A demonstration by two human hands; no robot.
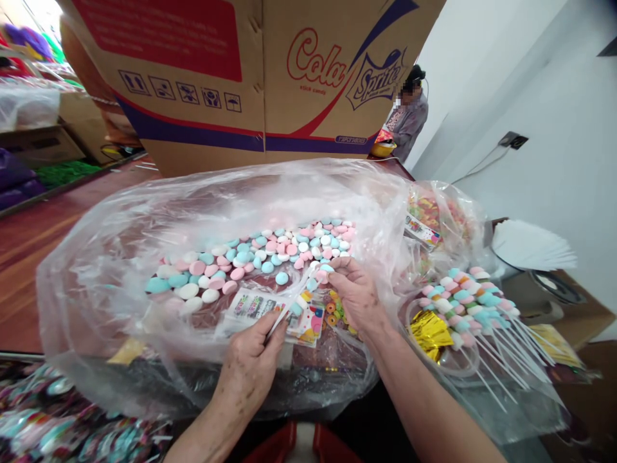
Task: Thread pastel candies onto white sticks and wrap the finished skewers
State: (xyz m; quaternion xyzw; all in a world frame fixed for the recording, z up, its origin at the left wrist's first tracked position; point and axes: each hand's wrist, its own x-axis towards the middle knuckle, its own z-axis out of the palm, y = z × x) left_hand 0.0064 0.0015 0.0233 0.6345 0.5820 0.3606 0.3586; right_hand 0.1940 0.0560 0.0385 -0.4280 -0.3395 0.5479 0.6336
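My left hand (253,360) is closed around a white stick (277,326) that slants up and to the right. Candies in yellow, white and blue (301,302) sit along the stick's upper part. At its top end, my right hand (351,289) pinches a pink and blue marshmallow (324,270). Loose pink, white and blue marshmallows (241,257) lie spread beyond both hands on a clear plastic bag (120,212). Under the hands are printed cards (308,325) and small ring-shaped gummies (332,308), partly hidden by my right hand.
A big cardboard carton (260,77) stands behind the bag. To the right, finished candy skewers (467,302) rest on a round tub (414,315) with gold foil (430,334). Bagged gummies (436,212) lie behind them. Wrapped candies (62,418) fill the lower left. A person (409,116) is at the back right.
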